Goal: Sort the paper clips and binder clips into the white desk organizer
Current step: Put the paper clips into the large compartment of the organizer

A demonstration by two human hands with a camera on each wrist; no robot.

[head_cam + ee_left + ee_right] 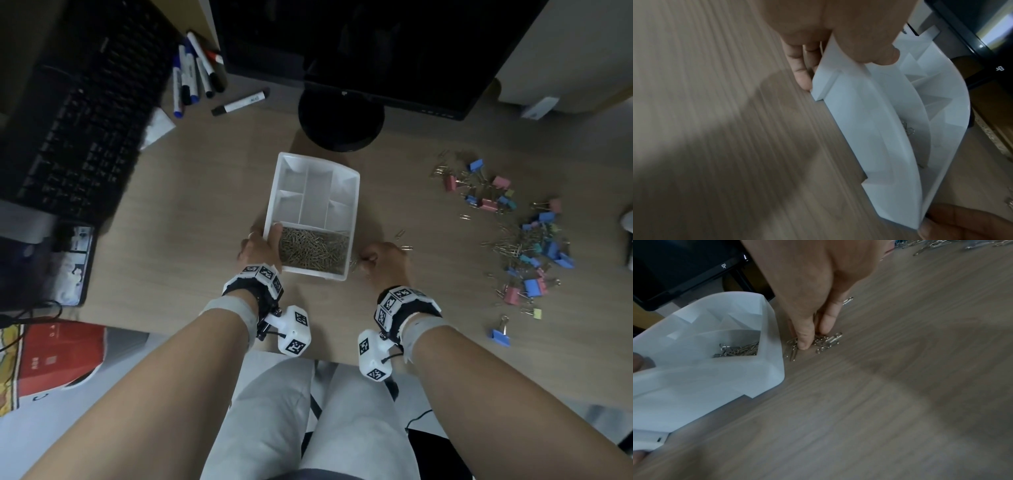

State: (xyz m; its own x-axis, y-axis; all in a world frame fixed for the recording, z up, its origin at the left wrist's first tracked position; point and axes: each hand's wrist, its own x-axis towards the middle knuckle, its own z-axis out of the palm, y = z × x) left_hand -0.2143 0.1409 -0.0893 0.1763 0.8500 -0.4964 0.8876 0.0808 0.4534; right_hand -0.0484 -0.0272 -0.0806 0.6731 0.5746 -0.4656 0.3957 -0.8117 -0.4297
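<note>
The white desk organizer (352, 192) stands mid-desk, and its near compartment is full of metal paper clips (313, 248). My left hand (270, 236) grips its near left corner, thumb inside the rim and fingers (801, 76) outside the organizer wall (890, 146). Just right of the organizer (705, 378), my right hand (368, 262) pinches a small bunch of paper clips (828, 340) lying on the desk, with its fingertips (803, 344) pressed down on them. More clips (740, 350) show inside the compartment. A mixed pile of coloured binder clips and paper clips (513, 222) is spread at the right.
A black keyboard (78, 130) lies at the far left, with several markers (195, 75) behind it. The monitor's round base (340, 120) stands just behind the organizer. One blue binder clip (500, 335) lies near the desk's front edge. A red package (58, 353) sits at lower left.
</note>
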